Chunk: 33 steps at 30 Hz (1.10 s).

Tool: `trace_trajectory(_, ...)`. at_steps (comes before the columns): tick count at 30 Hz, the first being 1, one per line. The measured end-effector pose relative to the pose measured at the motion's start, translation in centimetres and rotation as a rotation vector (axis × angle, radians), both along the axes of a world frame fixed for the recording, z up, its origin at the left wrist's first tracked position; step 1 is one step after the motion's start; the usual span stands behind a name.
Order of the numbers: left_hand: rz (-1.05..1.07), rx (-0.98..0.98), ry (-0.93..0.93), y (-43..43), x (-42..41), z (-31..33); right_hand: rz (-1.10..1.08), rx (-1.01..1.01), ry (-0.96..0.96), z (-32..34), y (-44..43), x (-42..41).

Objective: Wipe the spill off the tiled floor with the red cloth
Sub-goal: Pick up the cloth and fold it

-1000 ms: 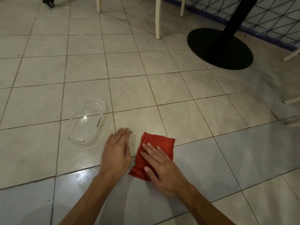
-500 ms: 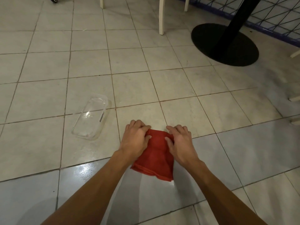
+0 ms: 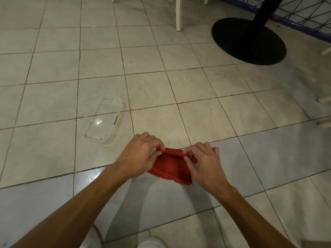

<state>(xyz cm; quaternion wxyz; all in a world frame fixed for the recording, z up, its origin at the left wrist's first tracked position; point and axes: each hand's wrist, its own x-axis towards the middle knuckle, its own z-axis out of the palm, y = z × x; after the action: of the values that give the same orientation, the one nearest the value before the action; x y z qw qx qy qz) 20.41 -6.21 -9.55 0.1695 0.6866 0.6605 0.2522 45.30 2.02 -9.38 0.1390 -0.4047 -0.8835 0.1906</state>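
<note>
The red cloth (image 3: 170, 165) sits low in the middle of the view, folded in layers, held between both hands over the tiled floor (image 3: 197, 113); the left hand (image 3: 138, 154) pinches the far left corner, thumb against curled fingers, and the right hand (image 3: 204, 163) pinches the far right corner in the same manner, thumb lying across the cloth's top; neither hand is spread flat, both are closed tight on fabric; the far edge is drawn into a raised ridge between the two grips, while the near edge, with its stacked hems showing, droops toward the floor; whether that near edge touches the tile cannot be told; both forearms reach in from the near corners of the view; a shiny patch (image 3: 93, 174) lies on the tile just left of the left wrist, and whether it is wet or only catching light cannot be told; a clear plastic container (image 3: 103, 122) lies on the floor left of and farther than the left hand, apart from it, straddling a grout line; at far right a round black table base (image 3: 249, 42) rests on the tiles with a black post (image 3: 259, 13) rising from it; a white chair leg (image 3: 179, 15) stands left of the base; the toes of white shoes (image 3: 152, 243) show at the near edge.
</note>
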Motion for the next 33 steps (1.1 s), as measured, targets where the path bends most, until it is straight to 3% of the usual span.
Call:
trace_trajectory(9,-0.116,-0.070,0.105,-3.6,1.0,0.0,0.104,-0.042,-0.025,-1.5,-4.5,2.5)
trace_trajectory(18,-0.018,-0.043,0.077,-1.9,1.3,0.2,0.001,-0.030,-0.008,-0.9,-2.4,1.9)
trace_trajectory(27,0.012,-0.167,0.192,0.0,2.3,-1.7,-0.011,-0.090,-0.218,-2.0,-0.5,0.6)
trace_trajectory(33,0.038,-0.193,0.107,-0.1,1.9,-1.3,-0.030,-0.209,-0.186,-1.8,0.4,0.0)
